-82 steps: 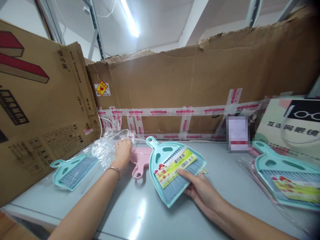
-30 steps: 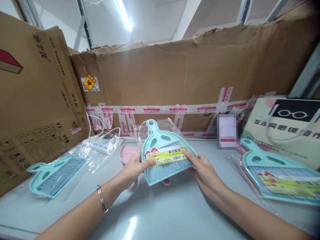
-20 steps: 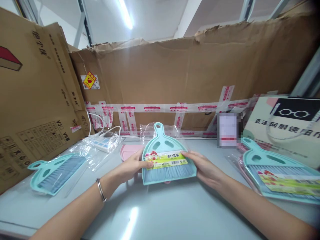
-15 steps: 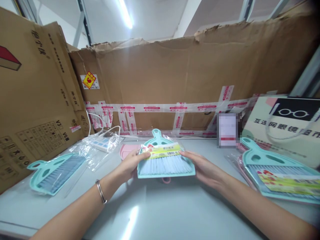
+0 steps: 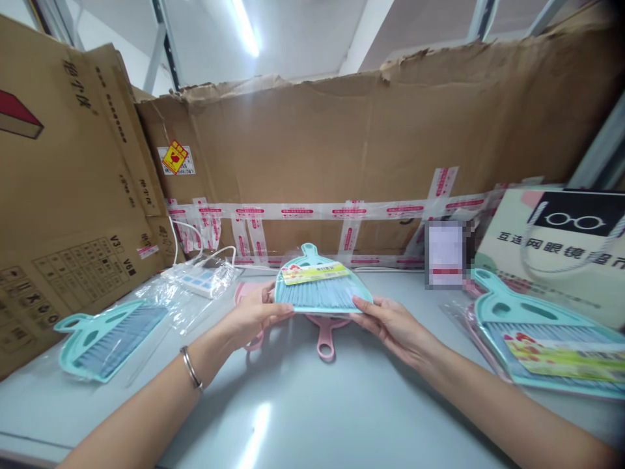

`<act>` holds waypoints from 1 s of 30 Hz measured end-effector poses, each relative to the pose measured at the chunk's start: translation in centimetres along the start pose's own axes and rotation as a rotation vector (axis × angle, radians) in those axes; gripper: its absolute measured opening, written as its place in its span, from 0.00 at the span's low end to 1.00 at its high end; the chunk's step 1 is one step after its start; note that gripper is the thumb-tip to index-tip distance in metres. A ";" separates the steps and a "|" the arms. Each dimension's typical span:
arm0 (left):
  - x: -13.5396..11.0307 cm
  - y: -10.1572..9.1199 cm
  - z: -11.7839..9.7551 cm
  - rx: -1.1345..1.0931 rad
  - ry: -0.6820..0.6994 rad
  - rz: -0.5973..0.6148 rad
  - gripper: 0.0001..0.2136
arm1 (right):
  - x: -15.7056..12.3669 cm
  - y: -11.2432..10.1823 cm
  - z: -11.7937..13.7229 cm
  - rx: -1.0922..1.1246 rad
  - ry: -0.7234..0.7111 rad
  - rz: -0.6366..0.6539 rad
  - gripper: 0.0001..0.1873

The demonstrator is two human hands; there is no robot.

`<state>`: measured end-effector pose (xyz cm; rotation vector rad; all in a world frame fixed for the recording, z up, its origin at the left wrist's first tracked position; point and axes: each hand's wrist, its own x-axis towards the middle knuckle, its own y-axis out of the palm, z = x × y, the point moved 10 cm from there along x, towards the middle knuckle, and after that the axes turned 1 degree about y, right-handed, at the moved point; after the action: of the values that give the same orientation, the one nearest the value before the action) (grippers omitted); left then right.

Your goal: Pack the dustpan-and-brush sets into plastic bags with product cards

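Between my two hands is a teal dustpan and brush set [image 5: 319,294] with a yellow-green printed label across its bristles. My left hand [image 5: 256,312] grips its left lower corner, the thumb along the front edge. At the right lower corner, my right hand [image 5: 388,322] pinches the edge between thumb and fingers. Beneath the set, a pink handle with a ring end [image 5: 326,342] sticks out towards me; most of that pink piece is hidden. Another pink piece [image 5: 244,293] lies partly behind my left hand.
A bagged teal dustpan and brush [image 5: 112,339] lies at left, near a white power strip [image 5: 202,280] in clear plastic. More labelled dustpan sets [image 5: 551,332] are stacked at right before a paper bag [image 5: 551,247]. Cardboard boxes [image 5: 303,143] wall the table [image 5: 312,410].
The teal set has risen and its front edge tilted up away from me, uncovering more of the pink handle below. Both hands moved with it, their grip now at the lower corners.
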<state>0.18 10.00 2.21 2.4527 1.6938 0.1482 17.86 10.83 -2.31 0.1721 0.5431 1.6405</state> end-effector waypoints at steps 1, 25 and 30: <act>0.2 -0.4 0.4 0.007 0.002 -0.044 0.20 | 0.0 -0.3 0.0 0.002 -0.009 -0.039 0.05; -2.1 0.2 -4.0 0.485 0.577 -0.319 0.08 | -0.9 0.2 2.4 -0.183 -0.216 -0.014 0.23; -2.7 -2.0 -4.2 0.481 0.593 -0.530 0.07 | -2.3 3.5 3.8 -0.335 -0.465 0.353 0.57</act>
<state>-3.38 8.46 6.02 2.2648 2.8670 0.4875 16.67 9.35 2.99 0.4038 -0.1270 1.9265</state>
